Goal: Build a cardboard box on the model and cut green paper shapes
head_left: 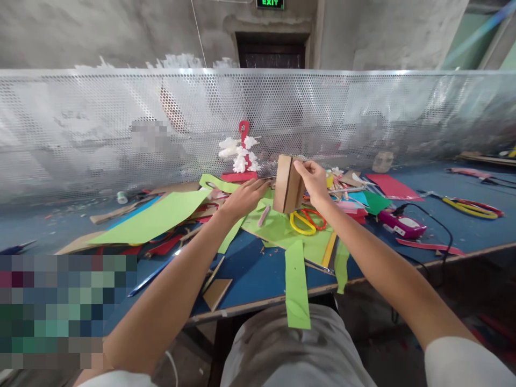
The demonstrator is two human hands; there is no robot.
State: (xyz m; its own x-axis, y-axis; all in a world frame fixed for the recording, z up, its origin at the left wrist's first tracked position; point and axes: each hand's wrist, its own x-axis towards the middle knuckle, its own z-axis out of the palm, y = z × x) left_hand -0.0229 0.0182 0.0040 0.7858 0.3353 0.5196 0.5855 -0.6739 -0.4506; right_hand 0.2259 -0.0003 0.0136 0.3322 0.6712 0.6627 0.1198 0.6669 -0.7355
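My right hand (314, 178) pinches the upper right edge of a small brown cardboard box (285, 185), which stands upright and a little tilted over the table. My left hand (246, 196) is open, with its fingers stretched out low over the pile, just left of the box and apart from it. Below the box lie yellow-handled scissors (303, 223) and an orange handle loop (315, 219), on light green paper (278, 234). A pale pink stick (264, 216) rests near my left hand.
A red stand with white flower-like pieces (241, 160) is at the back. A large green sheet (157, 217) covers the left side. On the right are a magenta power adapter (403, 223) with a cord and yellow-and-red pliers (470, 208). A green strip (297, 287) overhangs the front edge.
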